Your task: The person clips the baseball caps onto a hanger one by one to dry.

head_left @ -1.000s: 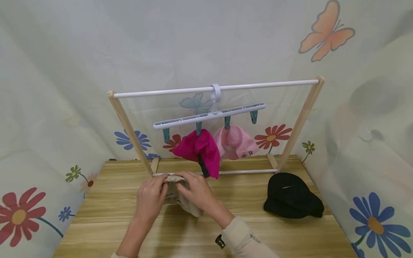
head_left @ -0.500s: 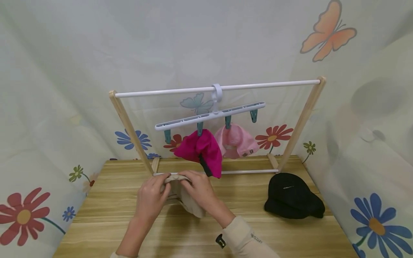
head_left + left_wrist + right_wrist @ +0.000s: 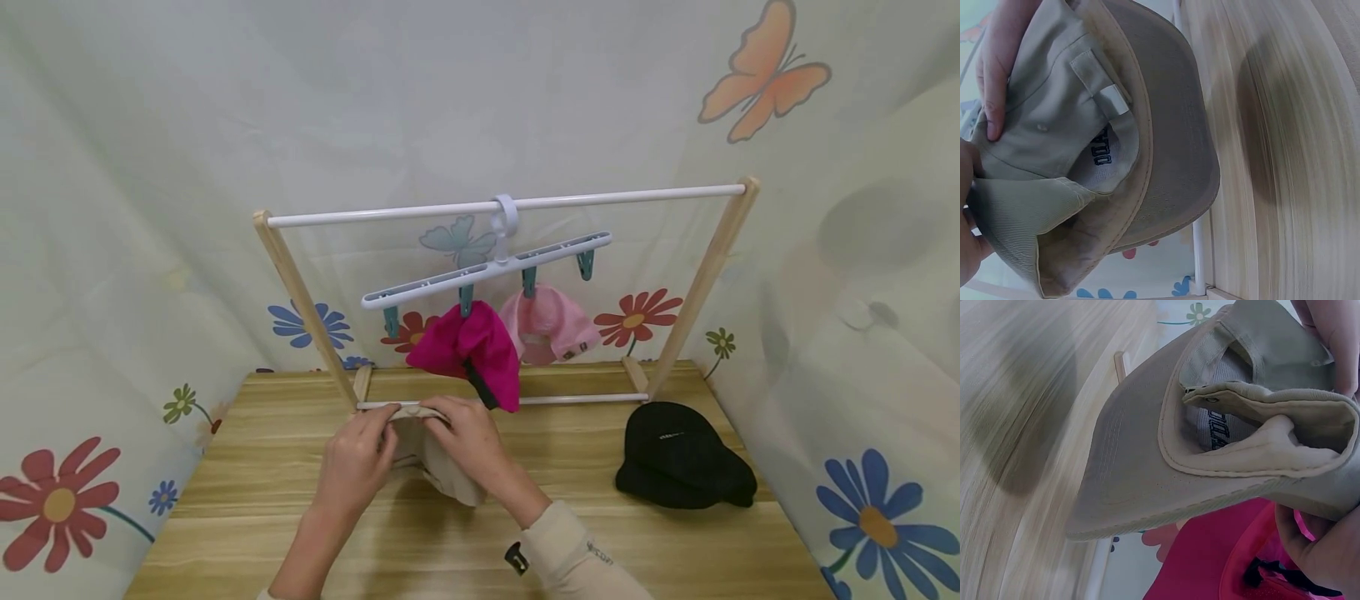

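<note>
A beige baseball cap (image 3: 453, 475) hangs low over the tabletop, its brim and open underside filling the left wrist view. My left hand (image 3: 354, 457) pinches the top edge of its crown on the left side. Just to the right, my right hand (image 3: 474, 446) grips the same crown between thumb and fingers. In the right wrist view the inside of the cap, its sweatband (image 3: 1175, 447) and some dark lettering show. Behind the hands a magenta cap (image 3: 476, 342) and a light pink cap (image 3: 551, 321) hang from clips.
A white hanger bar (image 3: 427, 287) with several teal clips hangs on a wooden rack's white rail (image 3: 630, 197). The clips at both ends hold nothing. A black cap (image 3: 678, 458) lies at the right of the wooden table (image 3: 240, 500).
Both hands and the beige cap have shifted slightly to the right. The hanger has turned a little, its left end lower and right end higher in view.
</note>
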A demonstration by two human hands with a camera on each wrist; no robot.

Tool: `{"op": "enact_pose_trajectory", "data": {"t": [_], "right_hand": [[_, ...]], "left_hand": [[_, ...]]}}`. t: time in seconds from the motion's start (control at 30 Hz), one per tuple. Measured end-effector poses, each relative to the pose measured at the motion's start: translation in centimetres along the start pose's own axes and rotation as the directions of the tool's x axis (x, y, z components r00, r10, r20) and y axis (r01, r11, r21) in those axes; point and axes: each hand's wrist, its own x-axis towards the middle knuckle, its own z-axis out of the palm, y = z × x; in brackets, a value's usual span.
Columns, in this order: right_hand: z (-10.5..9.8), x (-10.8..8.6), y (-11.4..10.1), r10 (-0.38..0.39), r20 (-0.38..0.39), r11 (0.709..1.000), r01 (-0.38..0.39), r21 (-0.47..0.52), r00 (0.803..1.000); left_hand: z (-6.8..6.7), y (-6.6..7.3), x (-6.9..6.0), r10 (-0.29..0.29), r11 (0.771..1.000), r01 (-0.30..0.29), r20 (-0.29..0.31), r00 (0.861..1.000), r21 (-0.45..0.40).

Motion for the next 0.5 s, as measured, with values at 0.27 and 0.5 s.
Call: {"op": "enact_pose_trajectory", "data": {"t": [0.27,0.5], "right_hand": [[-0.29,-0.19,0.34,-0.005,0.05,1.0,0.005,-0.003,0.999],[-0.39,-0.17,0.57,-0.004,0.061,1.0,0.004,0.014,0.998]], "left_hand": [[-0.04,-0.12,-0.41,0.004,1.0,-0.004,0.028,1.0,-0.019],[-0.12,-0.06,-0.34,-0.009,1.0,0.01,0.039,0.999,-0.021]]}}
